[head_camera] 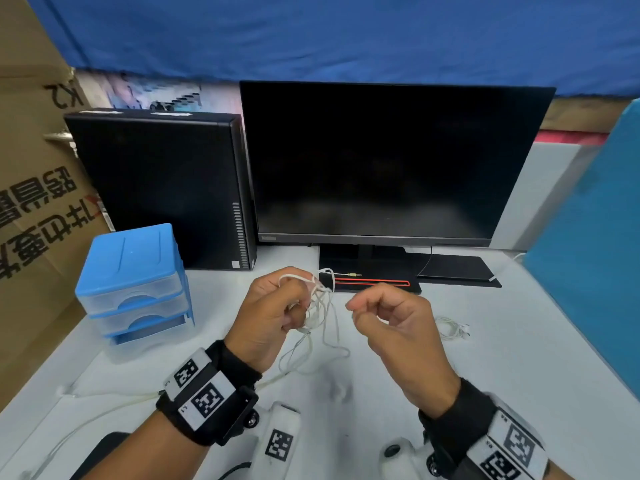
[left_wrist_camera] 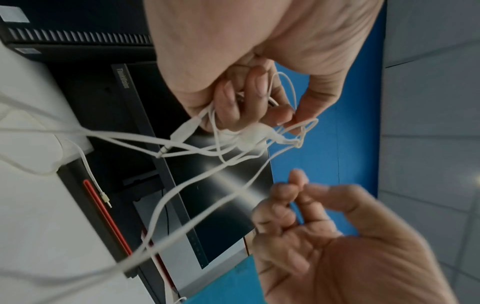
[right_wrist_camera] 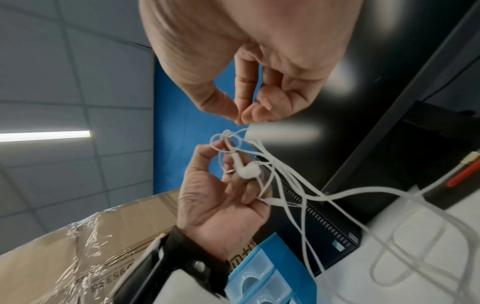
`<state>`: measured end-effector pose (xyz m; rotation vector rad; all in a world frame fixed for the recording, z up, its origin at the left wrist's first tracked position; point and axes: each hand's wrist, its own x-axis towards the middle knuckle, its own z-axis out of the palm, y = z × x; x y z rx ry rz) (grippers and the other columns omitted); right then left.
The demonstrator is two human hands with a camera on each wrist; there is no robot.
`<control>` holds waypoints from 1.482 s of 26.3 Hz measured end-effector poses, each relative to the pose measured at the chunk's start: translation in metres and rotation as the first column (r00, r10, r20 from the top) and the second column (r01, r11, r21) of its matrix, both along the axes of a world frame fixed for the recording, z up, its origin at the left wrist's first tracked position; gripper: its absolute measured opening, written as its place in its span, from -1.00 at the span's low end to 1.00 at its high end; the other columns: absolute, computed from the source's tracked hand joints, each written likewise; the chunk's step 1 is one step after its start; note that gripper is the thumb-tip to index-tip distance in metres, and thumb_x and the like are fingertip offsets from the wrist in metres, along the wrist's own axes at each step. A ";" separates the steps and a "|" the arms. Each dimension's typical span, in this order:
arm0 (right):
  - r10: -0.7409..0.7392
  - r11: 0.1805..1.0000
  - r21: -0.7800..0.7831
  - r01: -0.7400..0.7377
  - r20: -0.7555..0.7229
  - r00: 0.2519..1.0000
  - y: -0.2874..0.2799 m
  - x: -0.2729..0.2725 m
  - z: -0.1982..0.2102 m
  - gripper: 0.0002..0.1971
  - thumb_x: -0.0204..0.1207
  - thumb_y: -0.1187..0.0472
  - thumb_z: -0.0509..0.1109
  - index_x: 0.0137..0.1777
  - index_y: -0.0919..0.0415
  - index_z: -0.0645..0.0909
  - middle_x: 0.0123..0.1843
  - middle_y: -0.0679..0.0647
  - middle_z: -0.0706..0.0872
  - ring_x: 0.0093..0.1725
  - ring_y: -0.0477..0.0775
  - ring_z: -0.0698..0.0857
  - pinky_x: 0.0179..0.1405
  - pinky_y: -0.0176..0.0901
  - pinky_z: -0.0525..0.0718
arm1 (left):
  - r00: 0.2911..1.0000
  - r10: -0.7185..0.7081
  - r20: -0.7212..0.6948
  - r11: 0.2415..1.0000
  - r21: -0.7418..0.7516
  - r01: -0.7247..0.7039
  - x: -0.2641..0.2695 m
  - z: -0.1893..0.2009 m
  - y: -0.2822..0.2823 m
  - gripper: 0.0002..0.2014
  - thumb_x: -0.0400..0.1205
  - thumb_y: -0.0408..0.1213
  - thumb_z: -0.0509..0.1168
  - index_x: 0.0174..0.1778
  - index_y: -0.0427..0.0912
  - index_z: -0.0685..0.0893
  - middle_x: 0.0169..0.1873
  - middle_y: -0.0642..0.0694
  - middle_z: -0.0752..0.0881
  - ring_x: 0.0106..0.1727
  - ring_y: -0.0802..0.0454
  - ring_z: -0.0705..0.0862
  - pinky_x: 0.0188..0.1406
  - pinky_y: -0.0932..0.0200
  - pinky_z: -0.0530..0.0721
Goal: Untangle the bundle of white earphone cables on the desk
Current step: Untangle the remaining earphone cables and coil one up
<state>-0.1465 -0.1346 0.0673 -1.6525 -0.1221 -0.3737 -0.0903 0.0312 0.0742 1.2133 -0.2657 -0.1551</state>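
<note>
White desk under a blue backdrop, cardboard cartons at the left.

Nearest, both wrists strapped with marker-tagged camera bands. Just beyond, left hand raised off the desk, fingers curled round the bundle of white earphone cables; in the left wrist view an earbud and an inline remote hang at the fingertips, with a small tight knot beside the thumb. Loose strands trailing down from the bundle to the desk and off toward the near left edge. Right hand just beside the bundle, thumb and forefinger pressed together right next to the knot; whether a strand sits between them cannot be told, though none shows there.

Risks, as a judgement: pulling hard on one strand likely to cinch the knot rather than free it; a tug while the trailing lengths drag across the desk could snag the jack plug near the monitor stand; too tight a left-hand grip could keep loops from sliding out.

Farther right on the desk, a second small coil of earphones lying apart. At the left, a blue three-drawer organiser. Behind, a black desktop tower and a dark monitor on its red-trimmed stand.
</note>
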 end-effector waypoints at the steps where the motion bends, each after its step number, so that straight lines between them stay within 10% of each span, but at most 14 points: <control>1: 0.018 1.000 -0.007 -0.018 0.043 0.999 0.004 -0.002 0.003 -0.86 0.37 0.42 0.48 -0.27 0.16 0.77 -0.39 -0.11 0.71 -0.36 -0.16 0.58 -0.36 -0.42 0.54 | 1.000 -0.002 0.009 1.000 0.015 0.002 -0.001 0.000 -0.001 -0.97 0.18 -0.28 0.35 -0.52 -0.15 0.67 -0.54 -0.07 0.43 -0.61 0.13 0.22 -0.44 0.10 0.08; 15: -0.043 0.979 -0.199 0.052 0.047 0.998 0.008 -0.003 -0.001 -0.85 0.43 0.37 0.57 -0.27 0.11 0.74 -0.36 -0.18 0.71 -0.40 -0.13 0.58 -0.51 -0.38 0.48 | 0.995 -0.074 0.067 0.990 0.129 0.065 -0.002 -0.014 -0.006 -0.85 0.22 -0.24 0.39 -0.37 -0.18 0.79 -0.56 -0.03 0.52 -0.59 0.12 0.29 -0.57 0.30 0.28; 20: 0.048 0.998 -0.029 -0.050 -0.070 0.996 0.002 -0.002 0.004 -0.77 0.46 0.50 0.48 -0.34 0.21 0.71 -0.47 -0.10 0.67 -0.43 -0.09 0.53 -0.50 -0.41 0.49 | 0.985 -0.158 0.063 0.971 0.193 0.143 0.001 -0.017 -0.003 -0.91 0.35 -0.33 0.50 -0.27 -0.21 0.84 -0.45 -0.15 0.57 -0.57 0.10 0.29 -0.57 0.30 0.27; 26: 0.014 0.991 -0.131 -0.016 -0.015 1.000 -0.001 0.000 0.005 -0.80 0.48 0.48 0.46 -0.30 0.23 0.75 -0.41 -0.08 0.74 -0.40 -0.11 0.58 -0.36 -0.38 0.60 | 0.964 -0.123 0.238 0.955 0.291 0.050 -0.002 -0.010 0.000 -0.95 0.51 -0.54 0.43 -0.19 -0.36 0.80 -0.44 0.09 0.74 -0.50 0.28 0.61 -0.45 0.53 0.49; 39: 0.063 0.997 -0.032 -0.064 -0.013 0.998 -0.008 0.007 0.003 -0.95 0.42 0.30 0.61 -0.17 0.15 0.83 -0.32 -0.03 0.76 -0.32 -0.09 0.59 -0.36 -0.41 0.54 | 0.982 -0.114 0.154 0.942 0.332 0.057 -0.007 -0.002 -0.006 -0.87 0.66 -0.51 0.29 -0.19 -0.33 0.69 -0.53 0.19 0.60 -0.62 0.19 0.30 -0.58 0.37 0.30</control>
